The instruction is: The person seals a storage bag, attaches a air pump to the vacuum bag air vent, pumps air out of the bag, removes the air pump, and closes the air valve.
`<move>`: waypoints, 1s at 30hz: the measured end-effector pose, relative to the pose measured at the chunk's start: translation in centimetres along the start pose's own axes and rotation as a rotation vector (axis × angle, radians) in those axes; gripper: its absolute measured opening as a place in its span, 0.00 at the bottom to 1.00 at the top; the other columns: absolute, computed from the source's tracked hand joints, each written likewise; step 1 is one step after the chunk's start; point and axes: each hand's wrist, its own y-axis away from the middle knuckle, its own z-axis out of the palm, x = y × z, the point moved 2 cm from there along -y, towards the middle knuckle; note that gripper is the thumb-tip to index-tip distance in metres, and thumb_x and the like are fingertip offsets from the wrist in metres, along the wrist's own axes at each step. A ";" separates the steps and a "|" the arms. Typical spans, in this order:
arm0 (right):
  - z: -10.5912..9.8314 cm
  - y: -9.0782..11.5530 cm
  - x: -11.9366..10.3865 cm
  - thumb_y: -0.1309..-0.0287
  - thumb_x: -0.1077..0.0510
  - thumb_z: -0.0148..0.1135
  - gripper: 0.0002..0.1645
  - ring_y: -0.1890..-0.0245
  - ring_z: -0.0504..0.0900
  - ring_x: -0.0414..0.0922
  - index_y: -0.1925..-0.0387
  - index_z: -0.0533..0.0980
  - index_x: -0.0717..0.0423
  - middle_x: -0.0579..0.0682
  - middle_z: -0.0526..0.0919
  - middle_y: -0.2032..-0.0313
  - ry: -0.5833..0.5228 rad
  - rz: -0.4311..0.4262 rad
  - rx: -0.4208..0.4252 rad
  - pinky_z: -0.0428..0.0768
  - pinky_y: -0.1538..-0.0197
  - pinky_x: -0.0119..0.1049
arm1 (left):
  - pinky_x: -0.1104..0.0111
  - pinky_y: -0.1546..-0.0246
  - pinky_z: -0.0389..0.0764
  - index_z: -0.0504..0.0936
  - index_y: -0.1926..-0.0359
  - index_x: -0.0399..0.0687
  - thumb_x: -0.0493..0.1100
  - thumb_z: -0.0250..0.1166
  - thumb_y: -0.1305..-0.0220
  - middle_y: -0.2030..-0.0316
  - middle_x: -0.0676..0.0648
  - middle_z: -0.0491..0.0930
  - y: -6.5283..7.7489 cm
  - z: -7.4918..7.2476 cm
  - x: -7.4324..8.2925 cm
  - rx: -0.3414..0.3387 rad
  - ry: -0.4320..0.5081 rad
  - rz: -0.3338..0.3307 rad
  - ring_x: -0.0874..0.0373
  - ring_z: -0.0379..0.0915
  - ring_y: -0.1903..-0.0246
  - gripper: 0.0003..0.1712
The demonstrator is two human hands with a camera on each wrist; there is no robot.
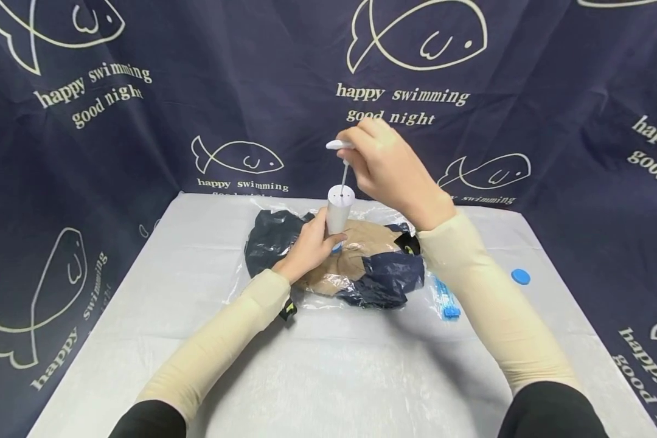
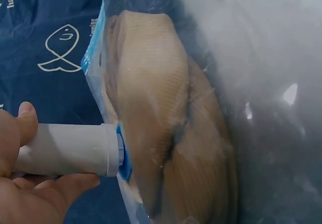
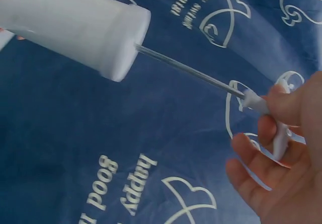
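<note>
Left grip [image 1: 309,244]'s wrapped round the white pump [image 1: 337,218], right grip [image 1: 390,167] pinches its handle [image 1: 336,145] above, so imo keep the pump square on the bag [image 1: 364,289]'s blue valve [image 2: 124,168] below and stroke straight.

White table [image 1: 317,377], faint crease lines, soft light sheen on top. Wrinkled navy fabric [image 1: 301,67] hangs behind table and along its left and right sides. Pale fish prints [image 1: 419,36], "happy swimming good night" lettering [image 1: 402,95] repeat around table.
</note>
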 end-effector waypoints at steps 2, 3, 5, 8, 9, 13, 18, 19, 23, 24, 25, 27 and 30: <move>-0.5 -0.2 -0.2 0.27 0.64 0.58 0.09 0.63 0.74 0.56 0.54 0.80 0.67 0.59 0.80 0.64 -0.007 0.008 0.038 0.75 0.55 0.45 | 0.53 0.42 0.82 0.69 0.33 0.42 0.46 0.72 0.33 0.44 0.39 0.82 -0.1 -0.1 0.2 0.002 0.001 -0.001 0.44 0.81 0.44 0.33; -0.6 -0.3 -0.3 0.27 0.64 0.57 0.09 0.64 0.73 0.56 0.54 0.80 0.67 0.59 0.79 0.64 -0.010 0.014 0.048 0.74 0.55 0.45 | 0.52 0.42 0.82 0.69 0.33 0.42 0.46 0.72 0.34 0.44 0.39 0.82 0.0 -0.2 0.3 0.007 0.005 -0.003 0.44 0.82 0.44 0.33; -0.6 -0.2 -0.4 0.27 0.64 0.57 0.09 0.63 0.73 0.55 0.54 0.80 0.67 0.58 0.79 0.64 -0.016 0.019 0.057 0.74 0.55 0.44 | 0.52 0.43 0.83 0.69 0.34 0.43 0.46 0.73 0.34 0.44 0.39 0.82 0.0 -0.3 0.4 0.016 0.012 -0.010 0.44 0.82 0.45 0.34; 0.1 0.5 -0.4 0.29 0.64 0.59 0.08 0.64 0.75 0.54 0.55 0.80 0.66 0.57 0.80 0.64 -0.029 0.021 0.037 0.76 0.56 0.43 | 0.53 0.44 0.83 0.69 0.34 0.44 0.46 0.73 0.34 0.45 0.39 0.82 0.0 -0.4 0.6 0.017 0.023 -0.019 0.45 0.82 0.45 0.33; 0.4 0.8 -0.3 0.29 0.64 0.60 0.08 0.64 0.75 0.54 0.55 0.80 0.66 0.57 0.80 0.64 -0.024 0.017 0.019 0.77 0.56 0.43 | 0.53 0.44 0.83 0.69 0.34 0.44 0.46 0.73 0.34 0.45 0.40 0.82 0.0 -0.4 0.6 0.016 0.025 -0.022 0.45 0.82 0.45 0.33; 1.8 2.3 0.1 0.29 0.64 0.62 0.07 0.65 0.77 0.54 0.57 0.80 0.66 0.57 0.82 0.64 0.000 0.010 -0.053 0.78 0.58 0.45 | 0.54 0.46 0.83 0.68 0.33 0.44 0.46 0.72 0.33 0.45 0.40 0.82 -0.1 -0.5 1.0 0.006 0.035 -0.024 0.47 0.82 0.46 0.33; 2.8 3.4 0.6 0.31 0.64 0.63 0.05 0.64 0.79 0.54 0.57 0.80 0.64 0.56 0.83 0.63 0.001 0.042 -0.114 0.80 0.58 0.45 | 0.52 0.47 0.83 0.68 0.32 0.44 0.45 0.71 0.33 0.45 0.39 0.82 -0.2 -0.8 1.8 0.013 0.050 -0.020 0.46 0.82 0.47 0.33; 2.9 3.5 0.6 0.31 0.64 0.63 0.05 0.64 0.80 0.53 0.56 0.80 0.63 0.56 0.83 0.63 0.001 0.050 -0.124 0.81 0.57 0.45 | 0.52 0.47 0.83 0.68 0.33 0.43 0.44 0.72 0.33 0.45 0.39 0.82 -0.3 -0.8 1.9 0.016 0.048 -0.017 0.45 0.82 0.47 0.33; 3.2 3.9 0.7 0.30 0.64 0.62 0.05 0.63 0.81 0.52 0.56 0.79 0.62 0.55 0.83 0.62 0.004 0.072 -0.157 0.82 0.56 0.45 | 0.52 0.47 0.83 0.69 0.33 0.43 0.44 0.72 0.33 0.45 0.40 0.82 -0.2 -0.8 2.0 0.021 0.044 -0.009 0.45 0.82 0.47 0.33; 3.3 4.0 0.8 0.30 0.64 0.61 0.05 0.63 0.81 0.52 0.55 0.79 0.62 0.55 0.83 0.62 0.005 0.074 -0.164 0.83 0.56 0.45 | 0.53 0.47 0.83 0.69 0.33 0.43 0.44 0.72 0.33 0.45 0.40 0.83 -0.2 -0.8 1.9 0.023 0.043 -0.009 0.46 0.82 0.47 0.32; 3.3 4.0 0.8 0.29 0.63 0.61 0.05 0.63 0.81 0.52 0.55 0.79 0.62 0.55 0.83 0.62 0.004 0.075 -0.170 0.83 0.56 0.44 | 0.53 0.46 0.83 0.69 0.33 0.44 0.44 0.72 0.34 0.45 0.41 0.83 -0.2 -0.7 1.9 0.026 0.040 -0.009 0.46 0.82 0.47 0.32; 3.3 4.1 0.8 0.29 0.63 0.60 0.06 0.63 0.80 0.51 0.55 0.79 0.61 0.54 0.83 0.63 0.007 0.075 -0.177 0.83 0.57 0.44 | 0.53 0.46 0.83 0.70 0.33 0.44 0.44 0.72 0.34 0.45 0.41 0.83 -0.2 -0.7 1.8 0.030 0.035 -0.011 0.46 0.82 0.47 0.32; 3.2 4.0 0.7 0.27 0.59 0.60 0.07 0.64 0.80 0.51 0.57 0.79 0.60 0.53 0.83 0.64 0.015 0.070 -0.177 0.82 0.58 0.44 | 0.53 0.46 0.83 0.70 0.34 0.44 0.45 0.72 0.34 0.45 0.41 0.82 -0.2 -0.7 1.8 0.030 0.028 -0.005 0.46 0.82 0.47 0.32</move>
